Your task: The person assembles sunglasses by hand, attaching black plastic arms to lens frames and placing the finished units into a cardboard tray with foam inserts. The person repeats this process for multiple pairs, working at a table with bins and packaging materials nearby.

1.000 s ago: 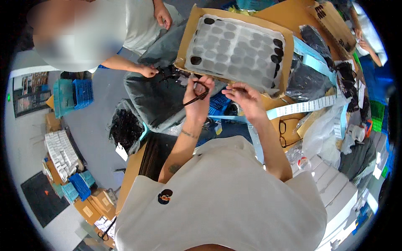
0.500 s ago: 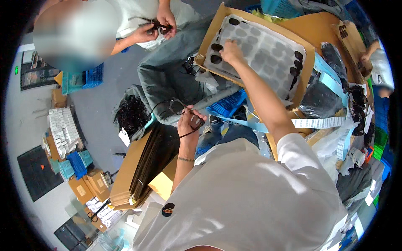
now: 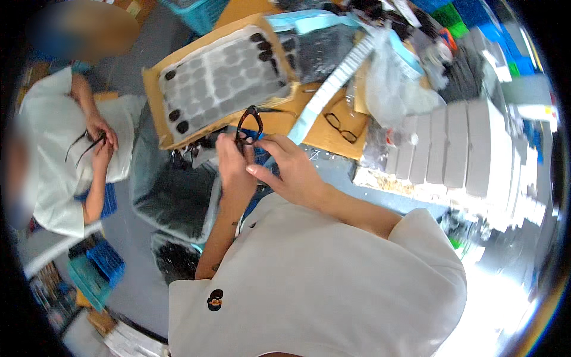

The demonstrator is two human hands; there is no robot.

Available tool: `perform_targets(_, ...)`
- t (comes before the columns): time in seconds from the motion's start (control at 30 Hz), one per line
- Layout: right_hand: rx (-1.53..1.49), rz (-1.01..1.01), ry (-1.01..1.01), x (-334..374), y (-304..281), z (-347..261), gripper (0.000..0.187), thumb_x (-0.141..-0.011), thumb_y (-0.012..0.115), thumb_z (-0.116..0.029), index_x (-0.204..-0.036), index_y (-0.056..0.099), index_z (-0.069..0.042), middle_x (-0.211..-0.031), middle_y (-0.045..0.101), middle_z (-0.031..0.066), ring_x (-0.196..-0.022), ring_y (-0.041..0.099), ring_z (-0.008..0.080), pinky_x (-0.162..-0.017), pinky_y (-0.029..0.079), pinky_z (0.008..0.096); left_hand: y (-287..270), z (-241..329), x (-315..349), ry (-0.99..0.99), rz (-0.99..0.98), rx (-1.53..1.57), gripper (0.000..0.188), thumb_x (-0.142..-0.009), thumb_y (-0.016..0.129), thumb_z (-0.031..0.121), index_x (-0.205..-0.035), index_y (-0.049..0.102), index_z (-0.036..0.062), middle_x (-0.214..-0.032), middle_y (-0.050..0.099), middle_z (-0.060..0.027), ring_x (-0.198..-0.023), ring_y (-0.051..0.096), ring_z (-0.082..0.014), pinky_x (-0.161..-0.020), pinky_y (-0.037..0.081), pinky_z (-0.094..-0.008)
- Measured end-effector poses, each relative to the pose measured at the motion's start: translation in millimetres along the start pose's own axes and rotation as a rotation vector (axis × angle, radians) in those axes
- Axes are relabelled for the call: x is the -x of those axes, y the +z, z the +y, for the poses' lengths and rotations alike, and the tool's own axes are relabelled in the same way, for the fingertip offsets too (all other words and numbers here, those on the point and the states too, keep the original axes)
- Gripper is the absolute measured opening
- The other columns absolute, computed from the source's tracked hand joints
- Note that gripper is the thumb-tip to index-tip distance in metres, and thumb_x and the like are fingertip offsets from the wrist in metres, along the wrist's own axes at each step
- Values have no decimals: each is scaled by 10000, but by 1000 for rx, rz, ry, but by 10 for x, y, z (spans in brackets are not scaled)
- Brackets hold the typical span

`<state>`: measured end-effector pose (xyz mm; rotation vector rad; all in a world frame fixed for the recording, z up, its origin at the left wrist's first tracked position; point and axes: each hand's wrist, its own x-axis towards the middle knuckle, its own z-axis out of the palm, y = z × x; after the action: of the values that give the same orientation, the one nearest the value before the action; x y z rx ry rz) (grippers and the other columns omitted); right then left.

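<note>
My left hand [image 3: 235,169] grips a dark glasses frame [image 3: 250,109] by its lower part, in front of my chest. One rim stands up and a temple sticks out to the right. My right hand [image 3: 292,174] is curled against the same frame, fingertips at its lower edge and thumb near the left fingers. The other half of the frame is hidden between my hands. Just beyond lies a cardboard box [image 3: 153,104] holding a pale sheet [image 3: 209,77] with rows of round shapes. Several dark lenses [image 3: 182,127] lie along its left and right sides.
Another pair of glasses [image 3: 341,128] lies on the brown table at right, beside a pale blue label strip [image 3: 324,89] and stacked white boxes [image 3: 437,146]. A grey lined bin [image 3: 172,205] stands at left. Beyond it a co-worker [image 3: 101,140] handles dark glasses.
My right hand has left the lens box and come back to the glasses frame in my left hand. The view has turned rightward, so the box and co-worker appear farther left.
</note>
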<state>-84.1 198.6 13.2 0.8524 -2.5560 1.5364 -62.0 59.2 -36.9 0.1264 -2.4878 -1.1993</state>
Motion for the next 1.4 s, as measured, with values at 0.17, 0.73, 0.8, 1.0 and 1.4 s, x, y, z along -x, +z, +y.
perform_targets(0.17, -157, 323, 392, 246, -139, 328, 212, -925, 570, -135, -1043, 565, 42, -1017, 625, 236, -954, 616, 405, -789, 484, 430, 614, 375, 108, 385, -341, 190, 546, -788, 619, 41, -1274, 389, -53, -1204, 401, -262, -1092, 430, -414, -962, 366, -479)
perform_targets(0.73, 627, -152, 405, 562, -816, 2640, 402, -830, 722, -207, -1130, 576, 18, -1002, 616, 169, -915, 597, 337, -822, 478, 395, 4, -4656, 1845, -828, -52, -188, 261, -846, 622, 112, -1097, 601, 44, -1000, 646, -167, -914, 620, -347, -835, 491, -420)
perform_targets(0.8, 651, 14, 398, 465, -728, 2151, 340, -843, 711, -166, -1107, 593, 13, -1010, 615, 144, -938, 602, 295, -839, 470, 371, 201, -4652, 1525, -634, 36, -406, 278, -812, 621, 94, -1087, 617, 61, -1043, 635, -185, -949, 592, -386, -847, 477, -448)
perform_targets(1.0, 635, 153, 194, 623, -424, 1526, 146, -859, 603, 2, -1004, 614, 21, -917, 658, 125, -847, 630, 256, -810, 483, 354, 632, -4745, 408, -222, -162, -747, 299, -787, 612, 107, -1084, 636, 74, -1031, 633, -184, -935, 592, -390, -805, 483, -472)
perform_targets(1.4, 219, 71, 426, 1109, 245, 1414, 194, -778, 650, 48, -963, 631, -5, -814, 667, 138, -678, 661, 271, -575, 521, 346, -520, -2782, -2491, 421, -942, -946, 214, -863, 502, 142, -1008, 625, 44, -884, 649, -164, -802, 651, -335, -697, 536, -444)
